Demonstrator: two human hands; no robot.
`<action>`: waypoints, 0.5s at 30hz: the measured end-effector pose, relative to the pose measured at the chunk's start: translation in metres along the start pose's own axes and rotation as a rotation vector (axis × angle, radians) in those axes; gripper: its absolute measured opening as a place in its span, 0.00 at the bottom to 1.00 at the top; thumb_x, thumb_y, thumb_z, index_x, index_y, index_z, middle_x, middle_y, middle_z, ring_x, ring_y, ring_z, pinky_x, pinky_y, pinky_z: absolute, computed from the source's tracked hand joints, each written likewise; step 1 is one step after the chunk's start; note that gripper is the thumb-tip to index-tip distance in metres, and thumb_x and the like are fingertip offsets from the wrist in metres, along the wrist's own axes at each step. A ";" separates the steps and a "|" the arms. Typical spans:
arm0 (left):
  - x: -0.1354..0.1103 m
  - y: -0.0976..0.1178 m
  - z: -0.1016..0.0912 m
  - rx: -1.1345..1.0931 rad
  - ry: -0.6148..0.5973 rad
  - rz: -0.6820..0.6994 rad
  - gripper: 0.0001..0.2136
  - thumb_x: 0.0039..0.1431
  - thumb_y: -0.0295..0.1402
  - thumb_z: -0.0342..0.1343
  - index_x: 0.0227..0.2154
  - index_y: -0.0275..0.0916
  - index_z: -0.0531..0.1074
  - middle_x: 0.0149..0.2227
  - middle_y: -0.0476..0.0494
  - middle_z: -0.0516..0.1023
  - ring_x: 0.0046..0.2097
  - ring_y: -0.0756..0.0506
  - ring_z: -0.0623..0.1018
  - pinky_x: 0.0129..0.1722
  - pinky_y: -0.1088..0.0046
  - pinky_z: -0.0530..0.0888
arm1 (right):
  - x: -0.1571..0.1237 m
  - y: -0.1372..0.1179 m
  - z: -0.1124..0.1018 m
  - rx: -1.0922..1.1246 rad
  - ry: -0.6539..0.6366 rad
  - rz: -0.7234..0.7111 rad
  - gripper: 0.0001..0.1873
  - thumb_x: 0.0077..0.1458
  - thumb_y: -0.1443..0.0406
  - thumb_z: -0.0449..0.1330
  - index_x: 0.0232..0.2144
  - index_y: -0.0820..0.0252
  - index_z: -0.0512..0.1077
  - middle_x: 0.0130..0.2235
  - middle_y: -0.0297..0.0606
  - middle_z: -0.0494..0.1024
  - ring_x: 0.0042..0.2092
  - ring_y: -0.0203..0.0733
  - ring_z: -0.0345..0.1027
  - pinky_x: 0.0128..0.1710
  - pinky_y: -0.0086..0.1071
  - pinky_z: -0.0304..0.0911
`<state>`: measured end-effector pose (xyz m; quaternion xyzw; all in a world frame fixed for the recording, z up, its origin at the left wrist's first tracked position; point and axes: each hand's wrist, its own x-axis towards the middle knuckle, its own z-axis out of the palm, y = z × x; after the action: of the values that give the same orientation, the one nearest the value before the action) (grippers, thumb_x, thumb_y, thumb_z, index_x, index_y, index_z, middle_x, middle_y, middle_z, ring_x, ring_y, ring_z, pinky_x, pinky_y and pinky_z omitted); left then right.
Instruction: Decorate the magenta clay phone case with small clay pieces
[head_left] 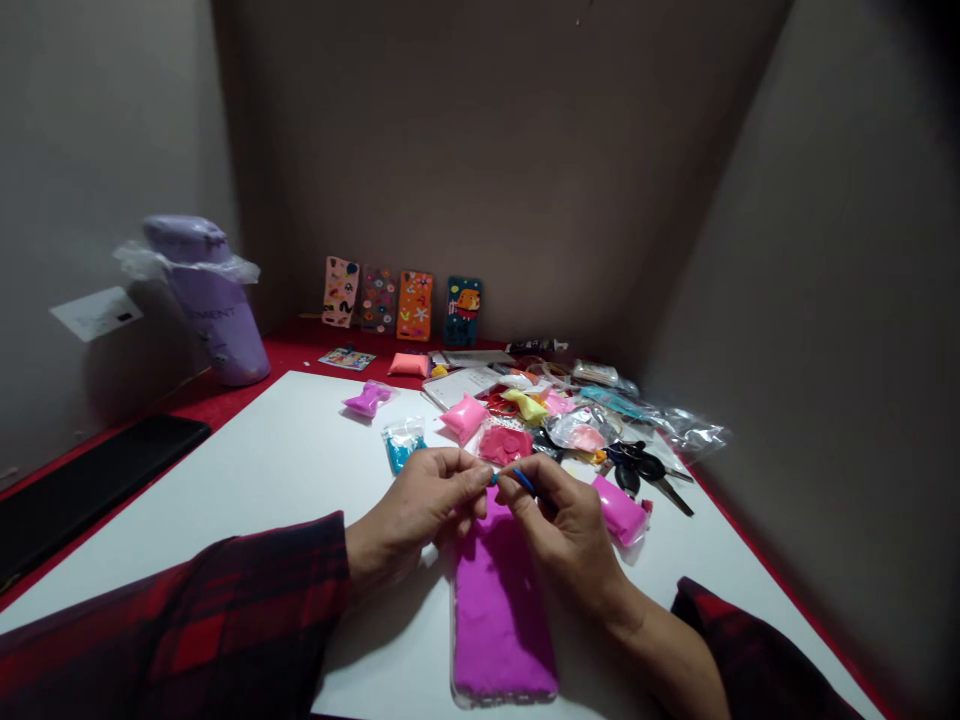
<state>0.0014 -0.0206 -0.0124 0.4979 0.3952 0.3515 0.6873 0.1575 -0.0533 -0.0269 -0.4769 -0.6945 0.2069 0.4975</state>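
Over the top end of a clear phone case (504, 620) covered in purple clay, both hands meet fingertip to fingertip. A tiny piece of blue clay (494, 479) is pinched in my left hand (431, 500), right by the right fingertips. My right hand (566, 525) grips a slim blue stick-like tool (524, 482), its lower part hidden by the fingers. Just beyond the left hand lies a small bag of blue clay (405, 446). Beside the right hand is a pack of bright pink-purple clay (619, 510).
Black-handled scissors (645, 465) lie at the right among several clay packs, including a red one (505, 441). Decorated phone cases, one orange (415, 305), lean on the back wall. A purple tumbler (210, 305) stands left, behind a long black object (105, 490).
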 end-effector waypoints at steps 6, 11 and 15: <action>0.000 -0.001 0.002 0.018 0.015 0.019 0.13 0.52 0.39 0.60 0.23 0.35 0.67 0.17 0.53 0.69 0.14 0.57 0.65 0.12 0.86 0.57 | 0.000 -0.002 0.000 -0.071 0.012 -0.064 0.06 0.57 0.67 0.55 0.28 0.61 0.70 0.24 0.32 0.71 0.26 0.34 0.62 0.26 0.26 0.56; -0.001 0.000 0.002 0.033 0.037 0.038 0.14 0.53 0.40 0.59 0.23 0.35 0.66 0.17 0.54 0.68 0.14 0.57 0.65 0.11 0.86 0.56 | -0.002 -0.001 0.000 -0.135 0.047 -0.068 0.07 0.57 0.68 0.54 0.33 0.61 0.73 0.25 0.33 0.75 0.25 0.35 0.66 0.26 0.27 0.60; -0.001 -0.001 0.002 0.017 0.056 0.066 0.14 0.54 0.40 0.59 0.24 0.35 0.65 0.18 0.54 0.68 0.14 0.58 0.63 0.11 0.86 0.55 | -0.005 0.000 0.001 -0.147 0.059 -0.163 0.13 0.54 0.72 0.54 0.41 0.61 0.75 0.31 0.37 0.80 0.31 0.39 0.73 0.32 0.29 0.67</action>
<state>0.0028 -0.0227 -0.0122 0.5063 0.4008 0.3844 0.6598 0.1572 -0.0577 -0.0298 -0.4599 -0.7292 0.1002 0.4968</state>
